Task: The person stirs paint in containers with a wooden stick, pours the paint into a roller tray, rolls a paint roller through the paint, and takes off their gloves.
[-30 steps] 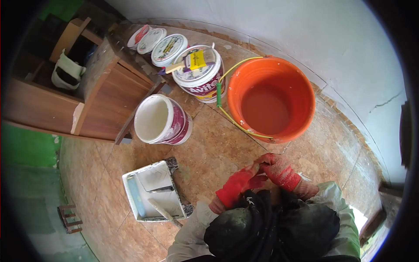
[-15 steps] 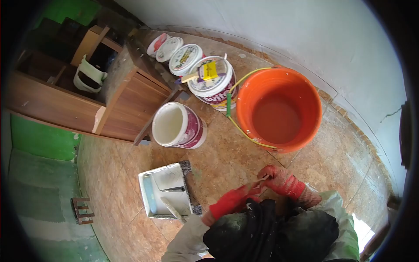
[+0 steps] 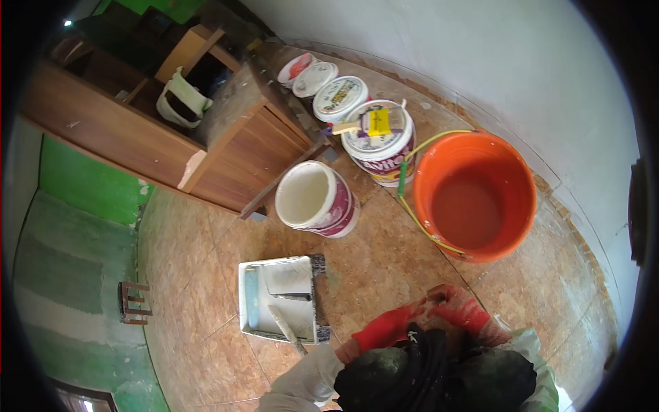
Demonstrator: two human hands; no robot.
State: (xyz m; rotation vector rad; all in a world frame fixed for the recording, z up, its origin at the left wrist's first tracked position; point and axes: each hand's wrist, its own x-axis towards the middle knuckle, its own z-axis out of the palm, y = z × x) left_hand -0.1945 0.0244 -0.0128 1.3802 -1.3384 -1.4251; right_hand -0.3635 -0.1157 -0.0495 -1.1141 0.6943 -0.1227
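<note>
My left hand (image 3: pixel 382 328) and my right hand (image 3: pixel 458 309), both in red work gloves, meet just in front of my dark clothing, above the tiled floor. The right glove's fingers are curled in against the left hand; whatever they grip, if anything, is too hidden to name. Where the left fingers end cannot be made out behind the overlap. Left of my hands lies a white paint tray (image 3: pixel 292 269). In it are a roller with a pale blue sleeve (image 3: pixel 252 302) and black handle (image 3: pixel 294 296), and a paint-smeared pale handle (image 3: pixel 284 328) leaning over the edge.
An orange bucket (image 3: pixel 511 196) holding murky liquid stands ahead on the right. An open white paint bucket (image 3: pixel 341 209) is left of it. Behind are several lidded tubs, one lidded bucket (image 3: pixel 388 154) bearing a brush (image 3: pixel 374 124). Wooden furniture (image 3: pixel 233 158) stands left, a pale wall (image 3: pixel 480 62) right.
My hands have drawn closer together, the right fingers folding over toward the left hand. The view has turned, so the buckets and tray appear farther right.
</note>
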